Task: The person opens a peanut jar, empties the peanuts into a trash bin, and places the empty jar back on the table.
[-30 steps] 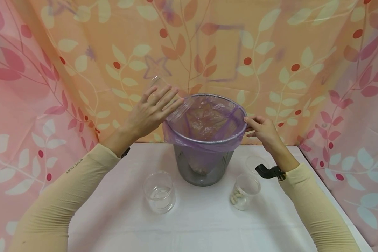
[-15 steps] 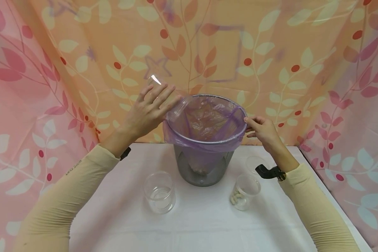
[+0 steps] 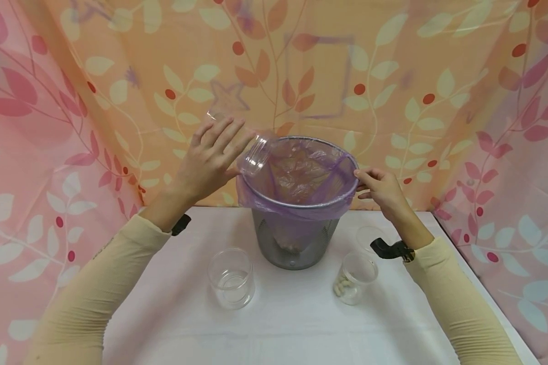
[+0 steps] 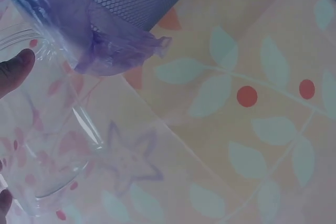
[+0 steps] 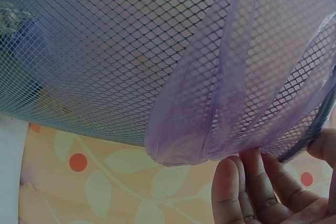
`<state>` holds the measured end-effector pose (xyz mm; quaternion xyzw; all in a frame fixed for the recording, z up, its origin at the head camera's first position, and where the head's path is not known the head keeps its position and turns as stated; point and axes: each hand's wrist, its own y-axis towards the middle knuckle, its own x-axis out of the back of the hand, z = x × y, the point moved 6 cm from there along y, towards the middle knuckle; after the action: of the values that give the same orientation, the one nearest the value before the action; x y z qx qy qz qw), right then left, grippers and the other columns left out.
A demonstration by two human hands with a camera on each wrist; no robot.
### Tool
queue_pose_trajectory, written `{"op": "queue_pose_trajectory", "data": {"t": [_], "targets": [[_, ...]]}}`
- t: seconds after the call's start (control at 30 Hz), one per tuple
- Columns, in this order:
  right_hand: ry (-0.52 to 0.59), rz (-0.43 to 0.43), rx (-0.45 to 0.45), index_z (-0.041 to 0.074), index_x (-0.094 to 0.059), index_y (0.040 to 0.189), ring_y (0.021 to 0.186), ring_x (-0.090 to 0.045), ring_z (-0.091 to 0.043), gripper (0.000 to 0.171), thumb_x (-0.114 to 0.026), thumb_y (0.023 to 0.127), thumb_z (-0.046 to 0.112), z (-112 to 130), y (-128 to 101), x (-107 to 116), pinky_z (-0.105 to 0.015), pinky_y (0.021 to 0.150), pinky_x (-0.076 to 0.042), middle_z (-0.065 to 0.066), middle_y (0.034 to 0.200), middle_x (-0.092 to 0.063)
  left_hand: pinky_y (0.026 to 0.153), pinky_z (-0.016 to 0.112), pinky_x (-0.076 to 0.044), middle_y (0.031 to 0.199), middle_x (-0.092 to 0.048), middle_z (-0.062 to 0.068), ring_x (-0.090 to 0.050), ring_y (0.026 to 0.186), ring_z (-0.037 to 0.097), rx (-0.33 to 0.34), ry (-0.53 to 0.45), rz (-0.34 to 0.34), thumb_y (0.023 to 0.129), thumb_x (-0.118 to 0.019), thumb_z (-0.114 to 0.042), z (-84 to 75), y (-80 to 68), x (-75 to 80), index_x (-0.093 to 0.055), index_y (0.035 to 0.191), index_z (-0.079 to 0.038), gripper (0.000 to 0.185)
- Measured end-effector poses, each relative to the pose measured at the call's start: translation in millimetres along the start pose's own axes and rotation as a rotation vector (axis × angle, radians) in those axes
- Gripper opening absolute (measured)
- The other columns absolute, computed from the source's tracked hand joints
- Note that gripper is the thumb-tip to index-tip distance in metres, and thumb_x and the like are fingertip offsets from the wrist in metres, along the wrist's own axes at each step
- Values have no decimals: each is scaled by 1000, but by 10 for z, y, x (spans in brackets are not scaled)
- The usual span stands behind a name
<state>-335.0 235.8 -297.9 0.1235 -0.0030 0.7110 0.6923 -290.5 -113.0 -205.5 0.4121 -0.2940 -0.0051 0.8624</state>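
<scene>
My left hand (image 3: 210, 157) grips a clear plastic jar (image 3: 259, 154), tilted so that its mouth lies over the left rim of a mesh wastebasket (image 3: 294, 259). In the left wrist view, the thumb presses the side of the clear jar (image 4: 63, 103) near its neck, and nothing shows inside. A purple bag (image 3: 301, 211) lines the basket and folds over its rim. At the right rim, my right hand (image 3: 380, 190) pinches the edge, thumb on top and fingers beneath. Close up, those fingers (image 5: 254, 177) touch the bag's hanging fold.
On the white table (image 3: 283, 319), a wide clear container (image 3: 231, 284) stands front left. A clear cup (image 3: 353, 284) with several pale pieces stands front right. A clear round lid (image 3: 370, 235) lies behind it. Floral cloth (image 3: 319, 76) hangs close behind the basket.
My left hand has shifted slightly left and turned the jar, so more of its neck shows over the rim. The right hand and the basket have stayed put.
</scene>
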Motion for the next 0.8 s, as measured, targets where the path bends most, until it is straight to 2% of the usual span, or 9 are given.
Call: {"op": "queue_pose_trajectory", "data": {"t": [0.1,0.3,0.53,0.8], "targets": [[8,2,0,3,-63,100,67,-64,-4,23,-62,96,26,6,-11,4,-18,59,-56,13,72,-66,109,52,-34,145,-48,17,-41,136,34,42,-47,-17,62,-93,-30,32,-14,27,-45,143,-9,97],[-4,1,-1,3,-62,101,67,-65,-4,24,-62,96,26,9,-15,-1,-18,59,-56,13,72,-67,109,53,-33,145,-49,19,-41,135,36,136,-132,-10,61,-93,-29,55,-55,92,-43,143,-4,99],[12,8,1,5,-63,100,68,-65,-4,23,-64,95,27,0,1,1,-19,60,-56,12,73,-67,102,56,-40,143,-51,18,-44,133,36,233,-205,-81,59,-94,-31,4,-64,305,-44,143,-5,101],[27,11,-4,6,-63,99,69,-65,-5,21,-64,95,27,-4,-3,-2,-19,61,-57,12,74,-67,101,57,-41,141,-51,22,-46,132,38,341,-311,-110,66,-89,-37,-51,-128,505,-42,143,0,98]]}}
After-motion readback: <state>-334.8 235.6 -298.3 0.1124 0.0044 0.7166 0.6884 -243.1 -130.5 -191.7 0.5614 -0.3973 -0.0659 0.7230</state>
